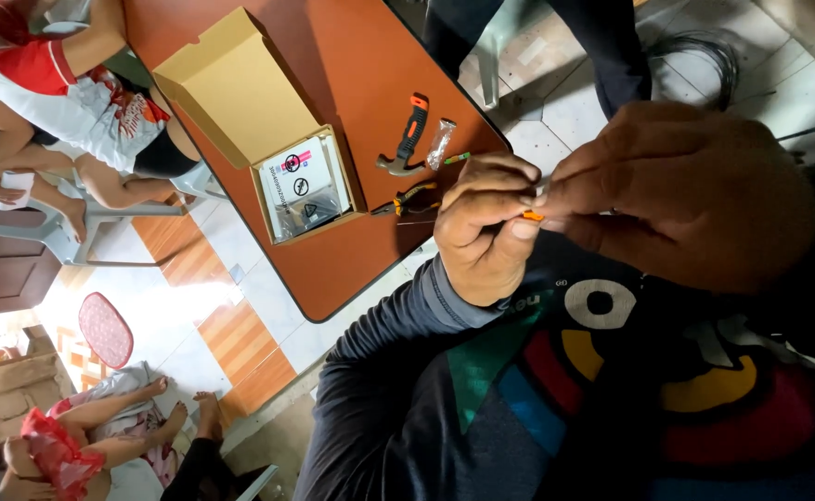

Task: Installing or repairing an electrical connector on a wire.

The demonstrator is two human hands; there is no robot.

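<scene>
My left hand (486,227) and right hand (686,190) meet close to my chest, both pinching a small orange piece (532,215) between fingertips; what the piece is, I cannot tell. The left hand is curled narrow around it, the right closed over it from the other side. Just beyond the left hand, on the orange table (352,56), lie pliers (409,199), a hammer (406,137) with an orange-and-black grip, and a small clear bag (440,142). Farther out from that hand sits an open cardboard box (240,102). Other people sit on chairs well apart from my hands.
</scene>
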